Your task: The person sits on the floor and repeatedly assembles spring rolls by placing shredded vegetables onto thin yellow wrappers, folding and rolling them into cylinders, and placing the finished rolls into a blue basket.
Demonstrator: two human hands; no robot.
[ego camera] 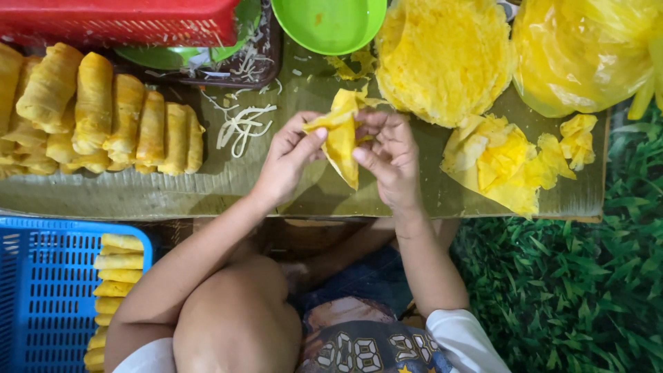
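Both my hands hold one thin yellow wrapper (342, 138), folded into a hanging point, above a low board covered with green leaf (228, 181). My left hand (290, 160) pinches its left edge between thumb and fingers. My right hand (388, 157) grips its right side. A round stack of yellow wrappers (442, 59) lies just beyond my right hand. Torn yellow wrapper pieces (507, 162) lie to the right of it. A row of finished yellow rolls (97, 114) is piled at the board's left.
A green bowl (330, 24) and a red basket (117, 21) sit at the far edge. White shreds (242, 124) lie scattered nearby. A yellow plastic bag (587, 48) is at the top right. A blue basket (41, 290) and more rolls (116, 290) stand at lower left; green turf (580, 290) at right.
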